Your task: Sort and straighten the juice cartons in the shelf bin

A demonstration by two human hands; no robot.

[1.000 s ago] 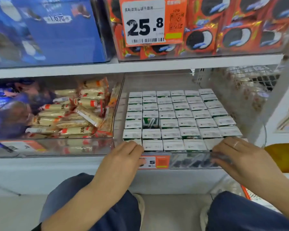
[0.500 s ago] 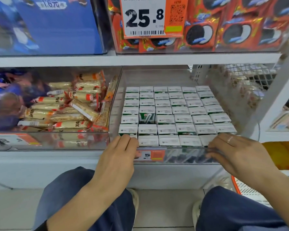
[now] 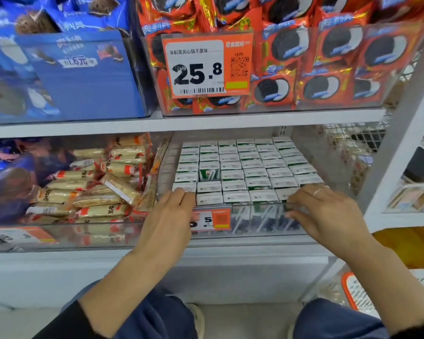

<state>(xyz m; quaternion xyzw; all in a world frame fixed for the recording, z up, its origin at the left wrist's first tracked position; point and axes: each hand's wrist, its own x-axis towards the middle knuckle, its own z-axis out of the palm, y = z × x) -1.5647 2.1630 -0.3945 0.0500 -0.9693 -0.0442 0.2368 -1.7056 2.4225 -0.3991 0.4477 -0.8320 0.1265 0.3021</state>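
My left hand point(image 3: 168, 217) and right hand point(image 3: 328, 214) curl their fingers over the bin point(image 3: 264, 220) front rim, steadying it. Behind the rim, juice cartons point(image 3: 245, 172) stand in rows; one carton point(image 3: 209, 172) sits turned.

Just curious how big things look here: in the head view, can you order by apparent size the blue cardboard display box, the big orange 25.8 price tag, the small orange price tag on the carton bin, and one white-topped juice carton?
1. Blue cardboard display box
2. Big orange 25.8 price tag
3. Small orange price tag
4. White-topped juice carton, close to the small tag; only its top shows, so unsure.
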